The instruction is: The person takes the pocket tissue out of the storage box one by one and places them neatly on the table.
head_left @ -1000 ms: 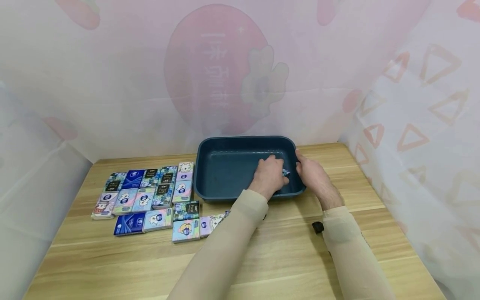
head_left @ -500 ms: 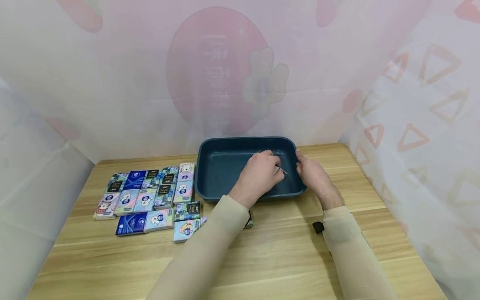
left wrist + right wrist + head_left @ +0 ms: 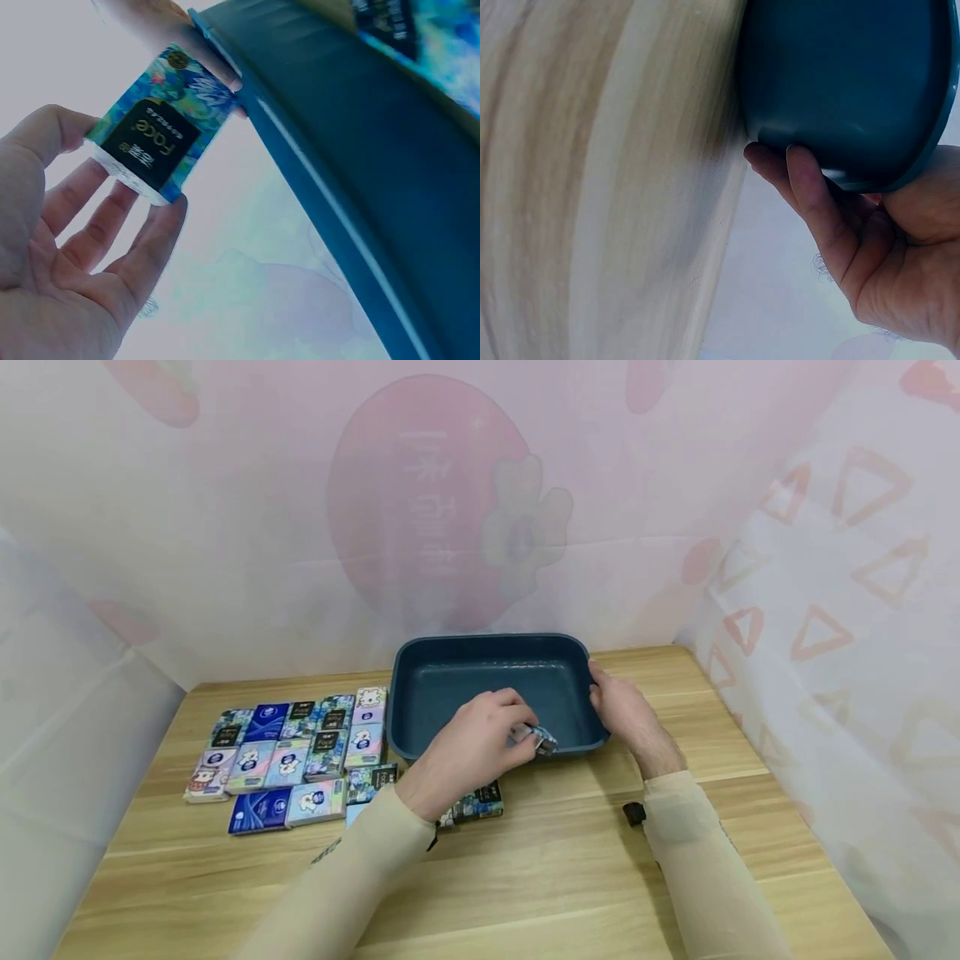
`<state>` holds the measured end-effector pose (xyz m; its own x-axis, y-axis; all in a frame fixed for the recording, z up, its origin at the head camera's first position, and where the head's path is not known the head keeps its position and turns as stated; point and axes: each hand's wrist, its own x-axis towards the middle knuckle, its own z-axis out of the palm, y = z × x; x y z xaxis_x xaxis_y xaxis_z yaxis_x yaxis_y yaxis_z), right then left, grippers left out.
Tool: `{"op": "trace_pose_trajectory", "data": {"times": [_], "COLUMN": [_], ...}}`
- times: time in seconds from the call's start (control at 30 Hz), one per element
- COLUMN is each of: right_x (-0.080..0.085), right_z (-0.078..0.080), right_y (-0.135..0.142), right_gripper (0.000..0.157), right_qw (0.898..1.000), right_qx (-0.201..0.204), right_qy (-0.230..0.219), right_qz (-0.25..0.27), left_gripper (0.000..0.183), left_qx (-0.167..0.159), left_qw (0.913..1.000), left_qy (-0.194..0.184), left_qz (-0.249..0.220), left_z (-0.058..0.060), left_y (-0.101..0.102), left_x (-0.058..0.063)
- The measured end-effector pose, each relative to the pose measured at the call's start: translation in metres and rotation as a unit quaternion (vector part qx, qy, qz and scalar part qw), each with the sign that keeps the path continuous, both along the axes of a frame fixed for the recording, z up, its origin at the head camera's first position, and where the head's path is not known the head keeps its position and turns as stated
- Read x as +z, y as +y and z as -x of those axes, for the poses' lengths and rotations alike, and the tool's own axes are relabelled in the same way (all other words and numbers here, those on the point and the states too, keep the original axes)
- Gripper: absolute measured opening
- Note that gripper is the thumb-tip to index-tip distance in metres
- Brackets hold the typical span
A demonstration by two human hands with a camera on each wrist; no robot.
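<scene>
My left hand [image 3: 480, 735] pinches a pocket tissue pack [image 3: 545, 740] over the near rim of the dark blue plastic basin [image 3: 487, 689]. In the left wrist view this tissue pack [image 3: 169, 124] shows a blue-green floral print and a black label, with the thumb at one corner and fingertips along its white end. My right hand [image 3: 628, 710] grips the basin's right end. From the right wrist view, the right hand [image 3: 877, 240] has its thumb up at the rim and its fingers against the outer wall of the basin [image 3: 847, 82].
Several tissue packs [image 3: 252, 765] lie in rows left of the basin, blue, pastel and floral. More floral packs [image 3: 480, 802] lie in front of it, partly hidden by my left arm. A small black object [image 3: 634, 813] sits by the right sleeve. A printed cloth [image 3: 637, 602] backs the wooden table.
My left hand has lifted the tissue pack from the basin's right part and brought it left and nearer, to the front rim. The right hand keeps its hold.
</scene>
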<state>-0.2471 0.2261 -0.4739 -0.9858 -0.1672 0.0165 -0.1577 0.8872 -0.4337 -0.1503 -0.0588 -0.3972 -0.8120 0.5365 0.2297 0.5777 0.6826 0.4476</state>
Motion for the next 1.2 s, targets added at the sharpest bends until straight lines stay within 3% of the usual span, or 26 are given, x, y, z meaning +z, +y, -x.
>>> {"op": "trace_pose_trajectory", "data": {"times": [0.2,0.43,0.73,0.93,1.2], "right_x": [0.001,0.001,0.001,0.000,0.000], "right_z": [-0.001,-0.001,-0.002,0.001,0.003], "right_y": [-0.002,-0.002,-0.002,-0.002,-0.002], "right_gripper": [0.059,0.059,0.059,0.060,0.060], "right_qw": [1.000,1.000,1.000,1.000,1.000], "right_qx": [0.002,0.003,0.004,0.006,0.006], "right_qy": [-0.002,0.001,-0.002,0.000,-0.005], "right_qz": [-0.002,-0.006,0.000,0.003,0.010], "left_gripper": [0.012,0.012,0.011,0.009,0.017], "left_qx": [-0.018,-0.041,-0.089,-0.117,-0.141], "left_qw": [0.9996,0.9989,0.9952,0.9900,0.9834], "left_qy": [0.011,0.020,-0.026,-0.053,-0.081], "left_qz": [-0.019,0.003,0.033,0.058,0.080], "left_z": [-0.022,-0.045,-0.070,-0.080,-0.079], "left_y": [-0.024,-0.047,-0.064,-0.072,-0.083], "left_x": [-0.006,-0.016,-0.036,-0.051,-0.063]}}
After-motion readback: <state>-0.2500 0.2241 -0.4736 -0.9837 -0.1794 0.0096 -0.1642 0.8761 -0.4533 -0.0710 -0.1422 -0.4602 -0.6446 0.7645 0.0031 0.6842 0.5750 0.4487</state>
